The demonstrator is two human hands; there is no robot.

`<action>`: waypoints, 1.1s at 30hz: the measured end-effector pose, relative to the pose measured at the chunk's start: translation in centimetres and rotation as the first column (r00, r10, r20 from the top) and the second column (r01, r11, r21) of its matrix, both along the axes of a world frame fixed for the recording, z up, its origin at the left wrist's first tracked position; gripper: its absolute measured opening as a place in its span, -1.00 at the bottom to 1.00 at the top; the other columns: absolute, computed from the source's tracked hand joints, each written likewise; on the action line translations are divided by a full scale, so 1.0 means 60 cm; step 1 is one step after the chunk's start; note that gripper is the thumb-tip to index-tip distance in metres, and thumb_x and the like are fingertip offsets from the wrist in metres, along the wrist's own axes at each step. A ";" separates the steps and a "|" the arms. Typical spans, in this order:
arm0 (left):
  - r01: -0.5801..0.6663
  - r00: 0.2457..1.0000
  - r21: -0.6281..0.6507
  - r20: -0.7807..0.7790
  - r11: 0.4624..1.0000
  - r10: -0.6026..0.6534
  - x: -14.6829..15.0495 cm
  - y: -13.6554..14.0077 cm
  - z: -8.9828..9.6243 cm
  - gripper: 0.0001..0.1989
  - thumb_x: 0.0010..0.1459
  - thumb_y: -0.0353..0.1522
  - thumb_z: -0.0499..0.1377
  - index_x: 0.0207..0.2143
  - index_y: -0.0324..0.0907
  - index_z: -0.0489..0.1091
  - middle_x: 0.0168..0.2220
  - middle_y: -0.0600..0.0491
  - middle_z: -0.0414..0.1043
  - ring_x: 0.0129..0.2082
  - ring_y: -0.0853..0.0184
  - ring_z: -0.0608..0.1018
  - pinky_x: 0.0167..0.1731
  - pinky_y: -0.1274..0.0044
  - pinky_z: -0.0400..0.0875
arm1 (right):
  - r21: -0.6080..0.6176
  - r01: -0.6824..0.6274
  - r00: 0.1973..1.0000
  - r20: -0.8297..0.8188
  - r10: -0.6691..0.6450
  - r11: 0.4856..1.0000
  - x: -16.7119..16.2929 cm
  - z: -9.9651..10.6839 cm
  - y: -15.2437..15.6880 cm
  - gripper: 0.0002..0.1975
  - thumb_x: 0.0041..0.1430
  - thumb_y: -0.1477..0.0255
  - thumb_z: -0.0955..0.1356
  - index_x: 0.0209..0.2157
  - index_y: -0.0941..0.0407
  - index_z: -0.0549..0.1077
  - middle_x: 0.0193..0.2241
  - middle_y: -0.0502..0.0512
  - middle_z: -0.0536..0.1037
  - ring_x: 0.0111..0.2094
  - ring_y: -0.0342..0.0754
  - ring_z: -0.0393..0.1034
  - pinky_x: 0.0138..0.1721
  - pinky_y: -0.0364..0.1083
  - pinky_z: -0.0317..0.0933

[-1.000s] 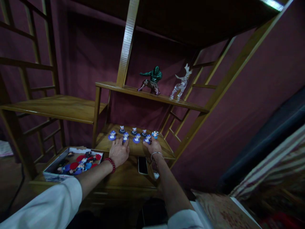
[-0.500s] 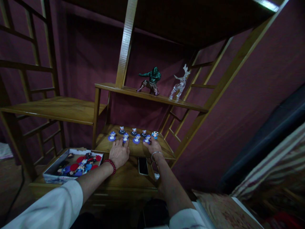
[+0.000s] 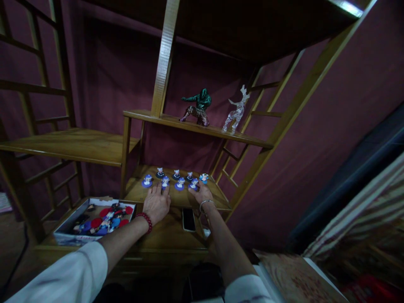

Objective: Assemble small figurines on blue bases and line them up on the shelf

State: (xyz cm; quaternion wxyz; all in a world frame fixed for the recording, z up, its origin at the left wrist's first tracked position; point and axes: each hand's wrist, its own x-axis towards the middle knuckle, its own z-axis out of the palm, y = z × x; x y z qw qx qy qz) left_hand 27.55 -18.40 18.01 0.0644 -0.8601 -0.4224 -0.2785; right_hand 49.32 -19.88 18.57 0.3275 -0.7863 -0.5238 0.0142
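Observation:
Several small purple-haired figurines on round purple bases stand in a front row on the low wooden shelf (image 3: 135, 191). My right hand (image 3: 202, 194) has its thumb and fingers at the base of the rightmost purple figurine (image 3: 193, 183), closed on it. Palm down, my left hand (image 3: 157, 205) lies with fingers stretched out at the shelf's front edge. Its fingertips reach just in front of the second purple figurine (image 3: 165, 181); whether they touch it I cannot tell. Behind stand dark-based figurines (image 3: 176, 174) and a blue-based one (image 3: 203, 178) at the right.
An open box (image 3: 67, 239) of jumbled figurines sits at the lower left. A phone (image 3: 188, 219) lies below the shelf, between my arms. The shelf above (image 3: 170, 123) holds a green-and-bronze crouching figure (image 3: 198, 106) and a clear deer (image 3: 235, 113).
The view has shifted slightly. Both hands stay at nearly the same spots by the front row, and the figurines keep their places.

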 end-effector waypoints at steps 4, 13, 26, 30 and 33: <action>-0.002 1.000 0.006 -0.008 1.000 0.002 -0.001 -0.001 0.000 -0.59 0.14 -0.37 -0.09 0.04 -0.27 0.21 0.05 -0.23 0.21 0.02 0.09 0.26 -0.09 0.31 0.14 | 0.008 -0.007 1.000 -0.030 0.007 1.000 0.003 -0.003 0.002 -0.50 -0.11 0.28 0.38 -0.08 0.09 0.32 -0.16 0.09 0.48 -0.13 -0.02 0.36 -0.12 -0.09 0.20; 0.000 1.000 0.025 0.018 1.000 0.000 0.000 0.002 -0.007 -0.59 0.14 -0.36 -0.09 0.04 -0.26 0.21 0.04 -0.23 0.21 0.03 0.10 0.26 -0.07 0.30 0.14 | 0.001 0.022 1.000 -0.023 -0.022 1.000 -0.001 0.000 0.001 -0.46 -0.13 0.26 0.38 -0.05 0.07 0.30 -0.17 0.09 0.48 -0.14 0.01 0.36 -0.12 -0.07 0.19; 0.113 0.987 0.007 0.113 0.994 -0.114 -0.022 -0.013 -0.012 -0.59 0.18 -0.34 -0.13 0.03 -0.32 0.19 0.09 -0.25 0.12 0.08 0.10 0.19 -0.02 0.26 0.13 | 0.343 0.286 0.957 -0.052 -0.285 0.895 -0.045 -0.004 -0.053 -0.62 0.08 0.22 0.17 -0.17 0.18 0.33 -0.36 0.13 0.51 -0.30 0.00 0.38 -0.26 -0.10 0.17; 0.153 0.980 -0.017 0.132 0.988 -0.150 -0.042 -0.028 -0.031 -0.61 0.16 -0.40 -0.14 0.02 -0.32 0.19 0.03 -0.21 0.20 0.03 0.16 0.25 -0.01 0.27 0.14 | 0.349 0.261 0.964 -0.041 -0.264 0.900 -0.061 -0.018 -0.080 -0.63 0.09 0.24 0.13 -0.19 0.17 0.34 -0.39 0.11 0.49 -0.36 -0.02 0.37 -0.29 -0.11 0.16; 0.238 0.967 0.024 0.087 0.971 -0.239 -0.062 -0.034 -0.057 -0.50 0.05 -0.50 -0.09 0.10 -0.33 0.08 0.11 -0.20 0.12 0.14 0.16 0.11 0.06 0.27 0.05 | 0.352 0.257 0.966 -0.095 -0.239 0.900 -0.072 -0.028 -0.101 -0.62 0.08 0.24 0.13 -0.17 0.15 0.34 -0.37 0.10 0.49 -0.36 -0.03 0.36 -0.28 -0.11 0.17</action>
